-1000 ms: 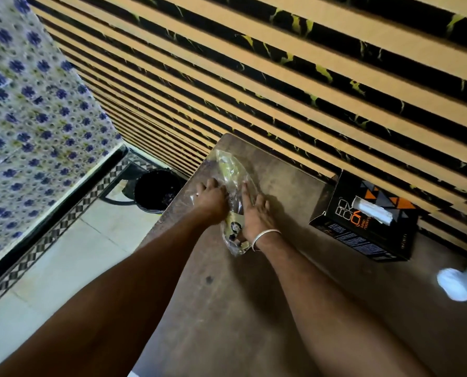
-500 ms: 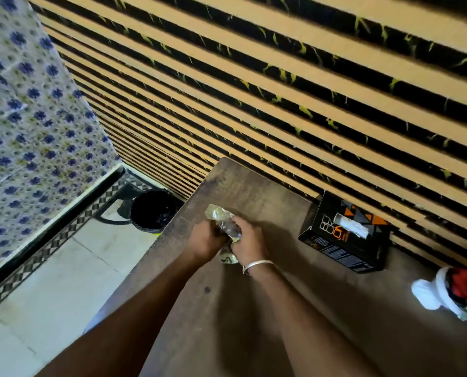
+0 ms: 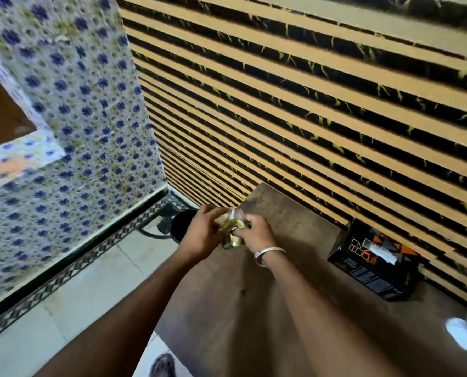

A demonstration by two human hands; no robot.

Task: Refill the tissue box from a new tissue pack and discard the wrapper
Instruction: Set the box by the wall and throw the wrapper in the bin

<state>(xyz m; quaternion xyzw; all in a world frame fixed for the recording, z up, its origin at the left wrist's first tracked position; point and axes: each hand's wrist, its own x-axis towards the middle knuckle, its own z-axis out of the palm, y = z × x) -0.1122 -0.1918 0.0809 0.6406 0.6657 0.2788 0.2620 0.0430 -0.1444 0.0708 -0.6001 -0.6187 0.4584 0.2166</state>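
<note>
Bare forearms, silver bangle (image 3: 267,253) on right wrist

Both arms extended forward, forearms converging. Left hand (image 3: 203,235) and right hand (image 3: 255,235) close together, raised above table level, fingers curled inward facing each other, both clamped on the crumpled wrapper (image 3: 231,229) between them. Right wrist wears a thin metal bangle (image 3: 267,253). Left wrist bare.

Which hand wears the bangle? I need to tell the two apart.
The right hand: a silver bangle circles its wrist. The left hand, also gripping the crumpled wrapper, has a bare wrist.
</note>
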